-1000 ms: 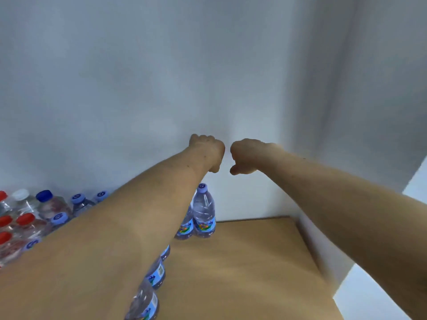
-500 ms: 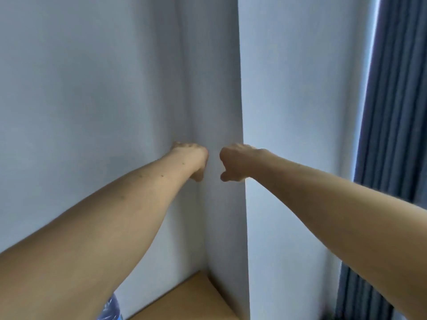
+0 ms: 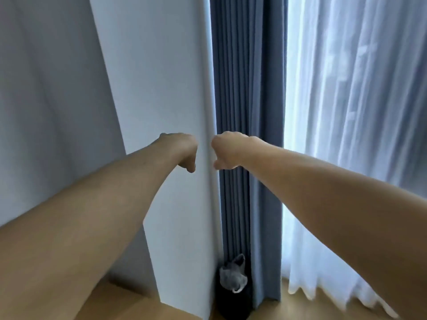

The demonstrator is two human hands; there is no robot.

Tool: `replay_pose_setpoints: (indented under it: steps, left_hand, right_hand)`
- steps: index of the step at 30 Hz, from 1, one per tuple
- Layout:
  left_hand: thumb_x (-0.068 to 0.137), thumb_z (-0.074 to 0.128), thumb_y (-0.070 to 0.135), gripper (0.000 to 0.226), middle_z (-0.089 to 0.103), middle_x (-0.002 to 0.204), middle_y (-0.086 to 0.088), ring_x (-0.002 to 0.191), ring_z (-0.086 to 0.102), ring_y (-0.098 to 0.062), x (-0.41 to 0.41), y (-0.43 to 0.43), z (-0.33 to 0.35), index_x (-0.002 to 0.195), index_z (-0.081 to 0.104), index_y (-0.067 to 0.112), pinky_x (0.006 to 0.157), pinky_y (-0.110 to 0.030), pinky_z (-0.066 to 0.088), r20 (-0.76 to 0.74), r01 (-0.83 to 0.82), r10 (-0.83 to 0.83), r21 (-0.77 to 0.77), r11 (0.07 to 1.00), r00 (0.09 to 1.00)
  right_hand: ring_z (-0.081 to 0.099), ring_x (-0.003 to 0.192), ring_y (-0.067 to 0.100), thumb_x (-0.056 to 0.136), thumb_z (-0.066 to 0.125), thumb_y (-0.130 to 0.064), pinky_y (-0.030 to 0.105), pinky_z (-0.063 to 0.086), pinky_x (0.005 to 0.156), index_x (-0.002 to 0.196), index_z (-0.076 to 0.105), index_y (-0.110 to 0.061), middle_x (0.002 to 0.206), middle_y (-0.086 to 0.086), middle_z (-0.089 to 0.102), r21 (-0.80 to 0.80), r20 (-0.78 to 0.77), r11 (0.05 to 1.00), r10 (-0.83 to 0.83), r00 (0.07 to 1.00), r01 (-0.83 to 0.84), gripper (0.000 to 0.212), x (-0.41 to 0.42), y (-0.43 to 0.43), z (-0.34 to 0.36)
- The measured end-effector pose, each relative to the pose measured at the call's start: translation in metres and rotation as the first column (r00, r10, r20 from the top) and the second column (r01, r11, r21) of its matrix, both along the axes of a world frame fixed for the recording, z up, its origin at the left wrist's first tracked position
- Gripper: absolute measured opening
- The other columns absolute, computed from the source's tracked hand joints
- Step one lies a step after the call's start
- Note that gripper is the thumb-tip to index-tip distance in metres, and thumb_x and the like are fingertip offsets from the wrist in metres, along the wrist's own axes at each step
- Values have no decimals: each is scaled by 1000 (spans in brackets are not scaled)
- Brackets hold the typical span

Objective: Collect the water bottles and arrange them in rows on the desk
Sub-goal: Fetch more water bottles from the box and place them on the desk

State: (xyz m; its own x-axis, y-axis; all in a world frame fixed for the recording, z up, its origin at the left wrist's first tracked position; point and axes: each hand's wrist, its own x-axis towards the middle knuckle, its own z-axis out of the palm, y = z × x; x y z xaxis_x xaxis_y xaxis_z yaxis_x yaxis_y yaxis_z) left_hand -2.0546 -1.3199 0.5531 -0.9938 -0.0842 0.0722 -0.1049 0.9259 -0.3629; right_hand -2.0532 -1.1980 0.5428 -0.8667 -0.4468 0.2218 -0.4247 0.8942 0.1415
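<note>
Head view. Both forearms reach to frame centre. Left hand (image 3: 182,151) is curled into a fist, knuckles forward, gripping nothing. Right hand (image 3: 227,150) just beside it is also fisted and empty; the two are apart, not touching. Water bottles: out of frame. White wall corner (image 3: 166,88) behind the left hand. Blue curtain (image 3: 247,107) centre, sheer white curtain (image 3: 358,112) at right. Grey cat-shaped object (image 3: 233,274) at the curtain foot, lower centre. Wooden floor (image 3: 300,307) below.
</note>
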Motion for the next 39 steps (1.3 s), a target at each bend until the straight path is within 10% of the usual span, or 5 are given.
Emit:
replay_pose_setpoints:
  steps: [12, 17, 22, 39]
  left_hand:
    - [88, 65, 31, 42, 58, 103, 1, 88, 51, -25, 27, 324, -15, 124, 50, 14, 60, -28, 31, -4, 473, -474, 74, 878, 881]
    - [85, 68, 31, 49, 57, 109, -1, 103, 57, -25, 59, 473, -33, 128, 47, 17, 78, -33, 39, 10, 632, -637, 113, 766, 771]
    - [86, 69, 36, 63, 46, 142, -5, 128, 48, -26, 100, 610, -44, 139, 39, 17, 103, -41, 38, 1, 738, -744, 127, 663, 669]
    - [83, 72, 33, 59, 47, 134, -7, 120, 51, -31, 105, 974, -50, 131, 42, 15, 94, -41, 38, -18, 947, -954, 132, 294, 299]
  right_hand:
    - [44, 56, 16, 89, 62, -23, 25, 29, 45, 70, 42, -12, 75, 3, 48, 1, 36, 854, -519, 854, 520, 30, 75, 311, -7]
    - [59, 94, 26, 90, 63, -26, 25, 39, 65, 98, 57, -11, 105, 8, 61, 15, 32, 748, -663, 748, 663, 18, 137, 447, -10]
    - [44, 58, 19, 89, 61, -24, 23, 29, 45, 67, 41, -12, 77, 3, 45, 51, 41, 563, -826, 562, 825, 31, 189, 571, -21]
    - [51, 83, 24, 92, 59, -22, 26, 38, 52, 96, 51, -9, 100, 7, 53, 36, 125, 64, -990, 60, 997, 16, 253, 897, -26]
